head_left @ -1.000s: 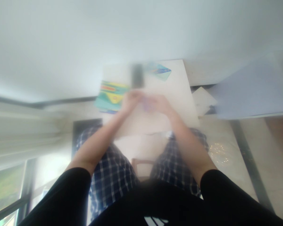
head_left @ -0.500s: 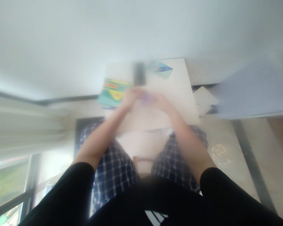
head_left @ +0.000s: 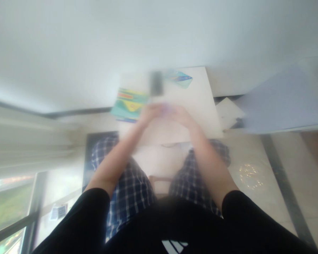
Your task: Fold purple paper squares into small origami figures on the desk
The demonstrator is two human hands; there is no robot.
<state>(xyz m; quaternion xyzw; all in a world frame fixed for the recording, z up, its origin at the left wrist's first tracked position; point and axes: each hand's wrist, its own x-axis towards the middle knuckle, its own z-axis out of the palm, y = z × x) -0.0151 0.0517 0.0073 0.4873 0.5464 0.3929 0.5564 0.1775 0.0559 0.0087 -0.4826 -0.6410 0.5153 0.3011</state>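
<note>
The picture is blurred by motion. My left hand (head_left: 151, 112) and my right hand (head_left: 180, 115) meet over the middle of a small pale table (head_left: 201, 102). Between them shows a faint small purple thing (head_left: 166, 110), and both hands seem to touch it. The fingers are too smeared to read. A green and yellow booklet (head_left: 128, 104) lies just left of my left hand. A dark upright object (head_left: 156, 83) stands behind the hands. A teal card (head_left: 180, 78) lies at the table's far right.
A large pale blue sheet (head_left: 283, 102) spreads out on the right, with a white paper (head_left: 229, 113) beside the table's edge. My legs in checked trousers (head_left: 127, 183) are below the table. A window (head_left: 7, 208) fills the lower left.
The view has shifted slightly. My hands stay together over the table, with the purple thing still between them.
</note>
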